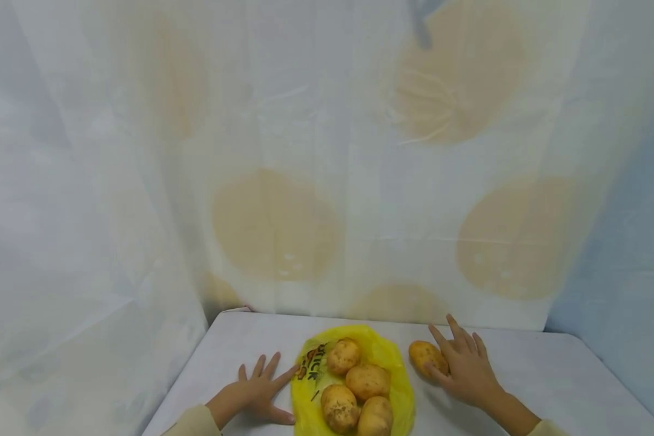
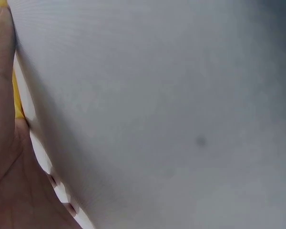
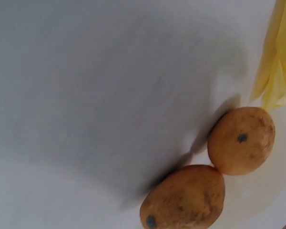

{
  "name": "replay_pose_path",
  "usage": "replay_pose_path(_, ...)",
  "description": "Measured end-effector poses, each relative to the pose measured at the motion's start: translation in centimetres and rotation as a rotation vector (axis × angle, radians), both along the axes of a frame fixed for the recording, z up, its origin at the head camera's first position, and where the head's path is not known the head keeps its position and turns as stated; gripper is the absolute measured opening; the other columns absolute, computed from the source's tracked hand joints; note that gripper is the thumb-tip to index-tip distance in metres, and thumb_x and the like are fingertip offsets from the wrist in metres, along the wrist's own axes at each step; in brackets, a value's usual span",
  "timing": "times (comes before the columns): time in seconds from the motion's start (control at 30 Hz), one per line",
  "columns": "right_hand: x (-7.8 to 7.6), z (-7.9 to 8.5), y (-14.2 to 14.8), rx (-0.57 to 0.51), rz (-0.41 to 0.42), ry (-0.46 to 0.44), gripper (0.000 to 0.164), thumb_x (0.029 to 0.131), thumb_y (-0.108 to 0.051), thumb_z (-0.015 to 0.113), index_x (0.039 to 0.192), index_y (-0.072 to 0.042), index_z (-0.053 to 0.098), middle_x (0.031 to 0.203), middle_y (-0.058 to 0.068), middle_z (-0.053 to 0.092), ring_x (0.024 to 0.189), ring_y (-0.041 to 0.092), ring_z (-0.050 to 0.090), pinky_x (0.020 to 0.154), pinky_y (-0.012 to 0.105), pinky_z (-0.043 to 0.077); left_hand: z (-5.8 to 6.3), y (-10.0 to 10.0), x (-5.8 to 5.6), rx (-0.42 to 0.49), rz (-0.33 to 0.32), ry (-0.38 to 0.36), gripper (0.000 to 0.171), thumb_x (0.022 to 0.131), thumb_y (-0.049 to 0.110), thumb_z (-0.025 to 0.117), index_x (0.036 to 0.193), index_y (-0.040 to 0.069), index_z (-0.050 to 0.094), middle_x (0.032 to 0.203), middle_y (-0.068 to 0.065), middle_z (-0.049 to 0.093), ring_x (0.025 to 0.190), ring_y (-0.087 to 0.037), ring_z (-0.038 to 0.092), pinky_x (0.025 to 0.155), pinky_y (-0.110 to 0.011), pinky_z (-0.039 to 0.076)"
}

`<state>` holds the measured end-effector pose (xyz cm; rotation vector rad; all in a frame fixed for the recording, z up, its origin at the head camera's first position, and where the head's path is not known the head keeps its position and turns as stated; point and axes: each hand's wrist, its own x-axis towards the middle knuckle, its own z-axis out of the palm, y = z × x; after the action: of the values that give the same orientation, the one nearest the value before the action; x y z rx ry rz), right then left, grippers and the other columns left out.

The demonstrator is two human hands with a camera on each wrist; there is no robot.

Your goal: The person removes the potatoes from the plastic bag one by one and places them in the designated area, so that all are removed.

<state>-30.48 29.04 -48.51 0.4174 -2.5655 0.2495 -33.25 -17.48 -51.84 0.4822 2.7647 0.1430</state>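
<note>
Four potatoes, one of them a round potato (image 1: 343,356), lie on a yellow plastic bag (image 1: 400,369) with dark lettering, spread on the table. My left hand (image 1: 258,390) is at the bag's left side, fingers spread, with index fingertip and thumb tip right at its edge. In the left wrist view, the thumb (image 2: 1,57) shows beside a strip of yellow. My right hand (image 1: 465,369) reaches over a loose potato (image 1: 424,356) right of the bag, fingers extended. Two potatoes touch each other in the right wrist view: a rounder potato (image 3: 241,140) and a longer potato (image 3: 186,200).
The table (image 1: 550,369) has a pale cover and rounded back corners. Behind it hangs a whitish curtain (image 1: 370,181) with large tan circles. More sheeting closes off the left side (image 1: 76,242) and the right side (image 1: 627,272).
</note>
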Motion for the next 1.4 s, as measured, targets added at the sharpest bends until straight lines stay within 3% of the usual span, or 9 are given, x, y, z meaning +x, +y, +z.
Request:
replay_pose_path(0.23, 1.0, 0.1, -1.8, 0.009, 0.061, 0.017, 0.074, 0.086, -0.052, 0.069, 0.148, -0.018, 0.046, 0.158, 0.027, 0.026, 0.132, 0.045, 0.039, 0.103, 0.072, 0.027, -0.2, -0.1, 0.4, 0.002, -0.005, 0.001, 0.103, 0.065, 0.087, 0.060, 0.153, 0.048, 0.023, 0.166, -0.017, 0.009, 0.149, -0.051, 0.010, 0.105, -0.083, 0.004)
replay_pose_path(0.57, 0.6, 0.4, -3.0, 0.033, 0.103, 0.035, 0.077, 0.086, -0.054, 0.069, 0.150, -0.021, 0.043, 0.162, 0.022, 0.019, 0.128, 0.049, 0.046, 0.103, 0.073, 0.029, 0.8, 0.3, 0.3, -0.023, 0.017, -0.018, 0.105, 0.065, 0.087, 0.061, 0.154, 0.046, 0.024, 0.167, -0.015, 0.007, 0.150, -0.049, 0.009, 0.107, -0.081, 0.004)
replay_pose_path(0.87, 0.8, 0.6, -4.8, 0.040, 0.142, 0.038, 0.077, 0.086, -0.055, 0.068, 0.150, -0.020, 0.043, 0.163, 0.019, 0.019, 0.131, 0.047, 0.044, 0.106, 0.071, 0.027, 0.2, 0.3, 0.4, -0.023, 0.016, 0.004, 0.104, 0.065, 0.087, 0.060, 0.154, 0.048, 0.024, 0.166, -0.015, 0.009, 0.149, -0.049, 0.010, 0.106, -0.081, 0.005)
replay_pose_path(1.1, 2.1, 0.2, -5.5, 0.067, 0.165, 0.058, 0.078, 0.084, -0.055, 0.071, 0.149, -0.017, 0.046, 0.160, 0.023, 0.022, 0.127, 0.045, 0.048, 0.102, 0.070, 0.031, 0.2, 0.5, 1.1, -0.029, 0.003, -0.021, 0.103, 0.065, 0.086, 0.062, 0.153, 0.047, 0.026, 0.166, -0.015, 0.011, 0.149, -0.050, 0.012, 0.106, -0.082, 0.007)
replay_pose_path(1.4, 1.3, 1.1, -6.7, 0.084, 0.178, 0.041, 0.078, 0.087, -0.057, 0.067, 0.151, -0.021, 0.041, 0.163, 0.019, 0.016, 0.132, 0.044, 0.044, 0.105, 0.070, 0.028, 0.7, 0.4, 0.3, -0.017, 0.006, 0.003, 0.103, 0.065, 0.087, 0.061, 0.153, 0.047, 0.026, 0.166, -0.015, 0.011, 0.149, -0.049, 0.011, 0.106, -0.082, 0.007)
